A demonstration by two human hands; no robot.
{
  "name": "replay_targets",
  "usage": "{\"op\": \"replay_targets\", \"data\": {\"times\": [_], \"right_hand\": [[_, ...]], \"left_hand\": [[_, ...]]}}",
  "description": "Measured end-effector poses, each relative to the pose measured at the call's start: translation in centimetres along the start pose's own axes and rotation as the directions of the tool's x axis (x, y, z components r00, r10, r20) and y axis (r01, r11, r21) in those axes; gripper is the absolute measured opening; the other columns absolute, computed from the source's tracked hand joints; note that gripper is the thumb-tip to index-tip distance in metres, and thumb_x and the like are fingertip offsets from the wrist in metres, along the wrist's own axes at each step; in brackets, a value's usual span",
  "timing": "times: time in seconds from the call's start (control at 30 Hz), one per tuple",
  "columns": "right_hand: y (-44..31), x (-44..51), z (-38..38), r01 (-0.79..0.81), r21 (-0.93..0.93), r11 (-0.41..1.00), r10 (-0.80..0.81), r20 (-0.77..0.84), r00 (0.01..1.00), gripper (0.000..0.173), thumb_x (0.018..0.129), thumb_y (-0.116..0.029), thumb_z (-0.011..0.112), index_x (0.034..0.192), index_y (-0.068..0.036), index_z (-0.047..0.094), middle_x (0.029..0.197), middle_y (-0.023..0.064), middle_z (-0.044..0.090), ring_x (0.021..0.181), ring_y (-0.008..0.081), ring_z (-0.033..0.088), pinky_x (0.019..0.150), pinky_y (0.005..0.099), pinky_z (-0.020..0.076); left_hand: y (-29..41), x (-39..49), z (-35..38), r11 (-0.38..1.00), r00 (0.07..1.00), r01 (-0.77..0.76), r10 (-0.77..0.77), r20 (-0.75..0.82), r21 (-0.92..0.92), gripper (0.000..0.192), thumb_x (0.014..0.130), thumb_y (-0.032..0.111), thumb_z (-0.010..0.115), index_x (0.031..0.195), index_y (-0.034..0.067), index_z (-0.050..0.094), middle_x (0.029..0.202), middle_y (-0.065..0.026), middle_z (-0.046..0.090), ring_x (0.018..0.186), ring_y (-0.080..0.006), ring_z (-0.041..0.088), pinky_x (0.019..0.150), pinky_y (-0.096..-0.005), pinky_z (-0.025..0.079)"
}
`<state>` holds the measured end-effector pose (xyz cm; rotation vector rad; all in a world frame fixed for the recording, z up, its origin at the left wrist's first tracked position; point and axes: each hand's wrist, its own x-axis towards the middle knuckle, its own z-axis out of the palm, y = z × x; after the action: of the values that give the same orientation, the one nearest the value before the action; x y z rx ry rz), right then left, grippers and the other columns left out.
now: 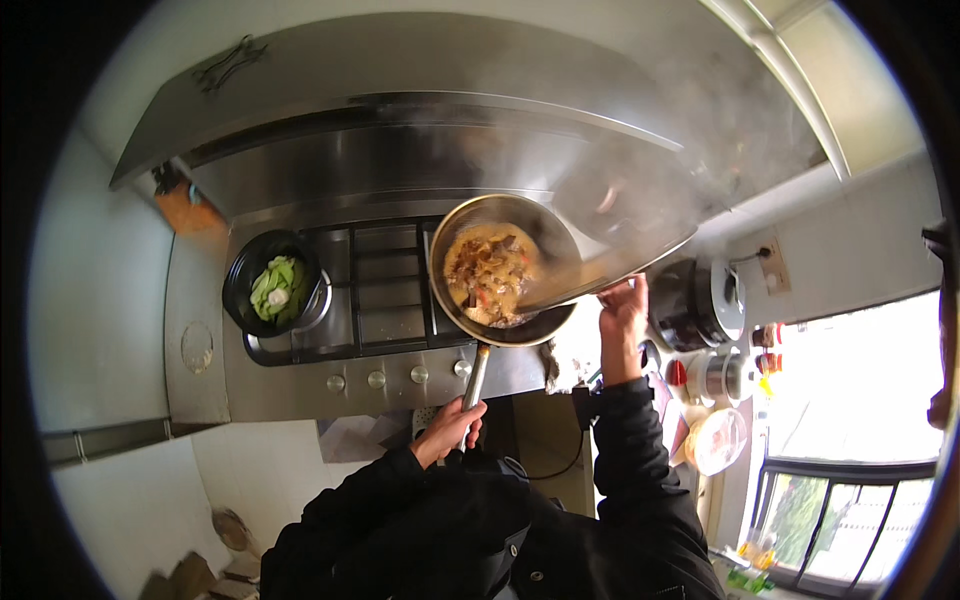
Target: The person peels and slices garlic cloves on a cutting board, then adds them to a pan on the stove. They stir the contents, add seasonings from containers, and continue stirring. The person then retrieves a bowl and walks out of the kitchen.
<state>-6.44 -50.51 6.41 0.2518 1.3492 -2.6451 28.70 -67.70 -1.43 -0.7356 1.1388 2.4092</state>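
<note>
My left hand [452, 430] grips the metal handle [475, 379] of a deep frying pan on the right side of the gas hob. In the pan [501, 196], a brown stew [491, 274] with dark chunks and some red bits sits in bubbling liquid. My right hand [624, 304] is closed at the near edge of what looks like a pan lid [592, 274]. This lid is tilted over the pan's right side, and steam blurs it. My right fingers are partly hidden behind its edge.
A black pot [247, 300] with green leaves and a pale lump stands at the hob's left. Hob knobs [376, 379] line the front. A range hood [450, 64] hangs above. Right are a cooker [690, 304], jars [724, 376], a clear bowl [716, 442] and a cloth [553, 367].
</note>
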Motion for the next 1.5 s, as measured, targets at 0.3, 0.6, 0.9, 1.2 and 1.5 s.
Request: {"op": "replay_targets", "data": {"times": [0.3, 0.6, 0.9, 1.2, 1.5], "right_hand": [[-3.7, -5.9, 2.3, 0.200, 0.105, 0.974, -0.213, 0.125, 0.969, 0.021, 0.104, -0.034, 0.065, 0.099, -0.013, 0.069, 0.085, -0.0016, 0.067, 0.075, 0.0118, 0.061, 0.072, 0.0293, 0.0506], [-27.6, -17.5, -15.8, 0.557, 0.275, 0.784, -0.485, -0.290, 0.825, 0.022, 0.101, -0.027, 0.062, 0.090, -0.010, 0.070, 0.072, 0.0025, 0.066, 0.066, 0.0153, 0.059, 0.066, 0.0293, 0.0449], [-46.2, -29.0, -44.7, 0.737, -0.518, 0.435, -0.833, -0.542, 0.111, 0.033, 0.099, -0.018, 0.069, 0.068, -0.013, 0.060, 0.061, -0.0091, 0.046, 0.058, 0.0069, 0.040, 0.060, 0.0263, 0.0326], [-42.8, -19.5, -66.3, 0.002, -0.926, 0.377, -0.830, -0.339, -0.443, 0.039, 0.097, -0.035, 0.074, 0.075, -0.003, 0.068, 0.067, 0.0061, 0.061, 0.064, 0.0199, 0.055, 0.063, 0.0380, 0.0463], [-38.6, -16.9, -75.8, 0.003, -0.938, 0.347, -0.868, -0.322, -0.377, 0.030, 0.094, -0.026, 0.078, 0.075, -0.005, 0.070, 0.070, 0.0088, 0.063, 0.072, 0.0232, 0.059, 0.067, 0.0413, 0.0473]], "left_hand": [[0.9, -0.2, 0.8, 0.996, 0.991, 0.087, -0.088, -0.105, -0.010, 0.022, 0.101, 0.028, 0.071, 0.110, 0.012, 0.060, 0.073, -0.0011, 0.057, 0.058, -0.0137, 0.056, 0.050, -0.0316, 0.046], [1.0, 0.4, -0.6, 0.966, 0.959, 0.063, 0.011, -0.284, 0.251, 0.018, 0.100, 0.027, 0.072, 0.103, 0.014, 0.061, 0.071, -0.0002, 0.057, 0.055, -0.0149, 0.056, 0.050, -0.0332, 0.047], [1.1, 1.0, 0.0, 0.809, 0.877, 0.052, 0.244, -0.415, 0.585, 0.016, 0.101, 0.027, 0.067, 0.096, 0.014, 0.059, 0.073, 0.0020, 0.054, 0.059, -0.0102, 0.052, 0.052, -0.0285, 0.046], [0.2, 1.2, -0.5, 0.638, 0.742, 0.125, 0.448, -0.498, 0.760, 0.011, 0.100, 0.015, 0.065, 0.094, 0.010, 0.057, 0.074, 0.0037, 0.050, 0.063, -0.0067, 0.048, 0.056, -0.0243, 0.040], [-2.3, 2.5, 10.2, -0.519, 0.387, 0.057, 0.799, 0.461, 0.853, 0.038, 0.094, 0.009, 0.074, 0.130, 0.004, 0.061, 0.108, -0.0118, 0.064, 0.100, -0.0263, 0.065, 0.087, -0.0384, 0.056]]}}
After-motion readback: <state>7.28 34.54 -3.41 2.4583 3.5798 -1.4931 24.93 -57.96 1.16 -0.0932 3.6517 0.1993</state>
